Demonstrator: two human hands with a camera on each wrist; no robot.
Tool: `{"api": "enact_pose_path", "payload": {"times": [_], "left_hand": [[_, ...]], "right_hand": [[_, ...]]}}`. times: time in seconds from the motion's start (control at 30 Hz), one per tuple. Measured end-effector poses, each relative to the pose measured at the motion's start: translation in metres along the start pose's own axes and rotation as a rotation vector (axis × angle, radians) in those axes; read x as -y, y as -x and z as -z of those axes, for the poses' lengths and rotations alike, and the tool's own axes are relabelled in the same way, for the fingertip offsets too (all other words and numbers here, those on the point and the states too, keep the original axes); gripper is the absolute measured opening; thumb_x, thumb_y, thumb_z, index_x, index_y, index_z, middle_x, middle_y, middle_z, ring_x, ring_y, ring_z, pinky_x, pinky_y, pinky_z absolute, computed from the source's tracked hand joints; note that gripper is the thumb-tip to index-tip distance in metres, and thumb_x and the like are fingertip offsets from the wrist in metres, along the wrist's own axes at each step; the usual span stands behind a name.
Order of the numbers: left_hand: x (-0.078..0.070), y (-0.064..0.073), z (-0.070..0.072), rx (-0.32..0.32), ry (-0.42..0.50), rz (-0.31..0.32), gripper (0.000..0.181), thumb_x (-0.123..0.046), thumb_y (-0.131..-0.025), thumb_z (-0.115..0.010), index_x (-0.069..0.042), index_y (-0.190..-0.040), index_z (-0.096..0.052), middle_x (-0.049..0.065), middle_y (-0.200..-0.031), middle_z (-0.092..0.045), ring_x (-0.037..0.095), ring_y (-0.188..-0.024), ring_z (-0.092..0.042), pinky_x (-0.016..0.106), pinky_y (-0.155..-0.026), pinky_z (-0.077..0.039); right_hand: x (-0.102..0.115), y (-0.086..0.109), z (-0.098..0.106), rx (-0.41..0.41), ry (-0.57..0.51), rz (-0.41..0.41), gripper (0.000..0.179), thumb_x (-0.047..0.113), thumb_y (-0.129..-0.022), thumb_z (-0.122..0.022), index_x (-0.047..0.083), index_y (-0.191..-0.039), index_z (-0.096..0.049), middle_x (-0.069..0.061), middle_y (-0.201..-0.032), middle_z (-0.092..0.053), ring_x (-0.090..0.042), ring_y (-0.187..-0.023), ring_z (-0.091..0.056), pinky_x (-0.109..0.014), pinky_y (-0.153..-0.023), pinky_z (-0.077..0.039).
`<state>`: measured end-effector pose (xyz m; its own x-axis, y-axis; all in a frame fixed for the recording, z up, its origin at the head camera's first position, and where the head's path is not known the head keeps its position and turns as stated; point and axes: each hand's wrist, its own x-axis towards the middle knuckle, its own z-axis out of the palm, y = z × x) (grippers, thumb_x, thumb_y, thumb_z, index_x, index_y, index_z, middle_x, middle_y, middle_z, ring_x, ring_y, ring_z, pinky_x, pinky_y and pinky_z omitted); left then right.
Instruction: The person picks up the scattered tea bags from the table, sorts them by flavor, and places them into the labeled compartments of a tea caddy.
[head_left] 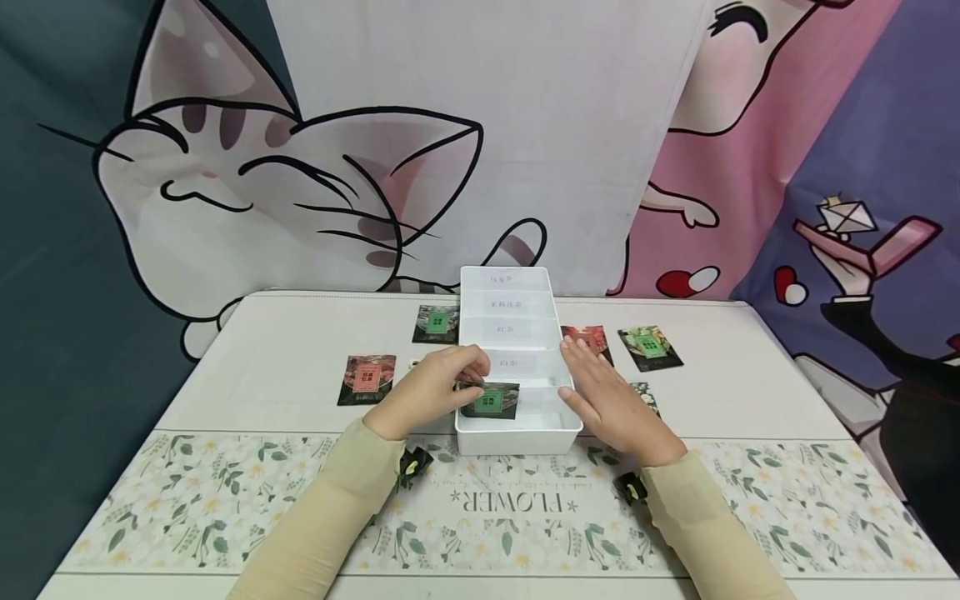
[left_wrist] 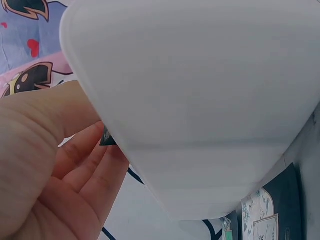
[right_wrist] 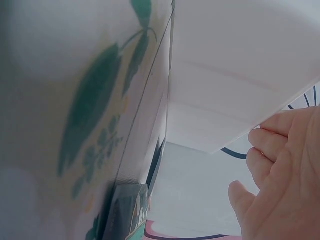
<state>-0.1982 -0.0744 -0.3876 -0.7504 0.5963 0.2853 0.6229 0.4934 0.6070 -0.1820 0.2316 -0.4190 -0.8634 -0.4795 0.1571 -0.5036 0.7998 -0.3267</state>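
A long white divided box [head_left: 517, 443] stands on the table between the hands, its dividers carrying printed labels. My left hand [head_left: 429, 387] pinches a dark tea sachet with a green label [head_left: 497, 402] by its left edge, over the front compartment. In the left wrist view, a dark corner of that sachet [left_wrist: 106, 139] shows past the box's rim, and the box wall hides the rest. My right hand [head_left: 611, 408] lies with straight fingers along the box's right rim, holding nothing. From the right wrist, its fingertips [right_wrist: 270, 142] appear right at the rim.
Left of the box lie a red-labelled dark sachet [head_left: 367, 380] and a green-labelled one [head_left: 436, 323]. On the right are a red sachet [head_left: 592, 340], a green one [head_left: 650, 347] and another [head_left: 647, 395] partly hidden by my hand. A printed curtain [head_left: 600, 150] hangs behind the table.
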Motion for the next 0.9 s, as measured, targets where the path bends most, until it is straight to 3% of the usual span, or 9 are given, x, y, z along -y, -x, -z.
{"api": "enact_pose_path", "payload": {"times": [0.4, 0.6, 0.77, 0.9], "left_hand": [[0.002, 0.0, 0.002, -0.012, 0.018, -0.006, 0.019, -0.005, -0.094, -0.073, -0.005, -0.11, -0.065, 0.004, -0.105, -0.068, 0.014, -0.096, -0.068, 0.023, -0.087, -0.056], [0.003, 0.0, 0.006, -0.039, 0.039, -0.029, 0.021, -0.005, -0.095, -0.071, -0.003, -0.115, -0.065, 0.011, -0.108, -0.07, 0.016, -0.097, -0.069, 0.03, -0.088, -0.058], [0.004, 0.0, 0.01, -0.073, 0.033, -0.049, 0.022, -0.005, -0.094, -0.072, -0.001, -0.116, -0.066, 0.006, -0.106, -0.071, 0.016, -0.095, -0.069, 0.036, -0.089, -0.058], [0.005, 0.001, 0.015, -0.093, 0.068, -0.027, 0.02, -0.008, -0.096, -0.07, -0.004, -0.116, -0.067, 0.003, -0.107, -0.07, 0.015, -0.096, -0.069, 0.036, -0.09, -0.058]], "right_hand": [[0.0, -0.001, -0.001, 0.0, -0.004, 0.004, 0.068, 0.041, -0.11, -0.039, 0.007, -0.163, -0.012, -0.011, -0.169, -0.015, -0.032, -0.156, -0.009, -0.05, -0.125, -0.012], [0.0, -0.001, 0.0, -0.002, -0.014, 0.009, 0.068, 0.039, -0.11, -0.039, 0.006, -0.163, -0.012, -0.012, -0.169, -0.015, -0.032, -0.156, -0.009, -0.051, -0.125, -0.012], [0.0, -0.001, 0.001, 0.0, -0.019, 0.01, 0.068, 0.039, -0.11, -0.04, 0.006, -0.163, -0.012, -0.011, -0.169, -0.014, -0.029, -0.156, -0.007, -0.05, -0.126, -0.011], [-0.001, -0.001, 0.0, 0.0, -0.012, 0.009, 0.067, 0.039, -0.11, -0.039, 0.006, -0.163, -0.013, -0.011, -0.169, -0.014, -0.029, -0.156, -0.007, -0.053, -0.125, -0.014]]}}
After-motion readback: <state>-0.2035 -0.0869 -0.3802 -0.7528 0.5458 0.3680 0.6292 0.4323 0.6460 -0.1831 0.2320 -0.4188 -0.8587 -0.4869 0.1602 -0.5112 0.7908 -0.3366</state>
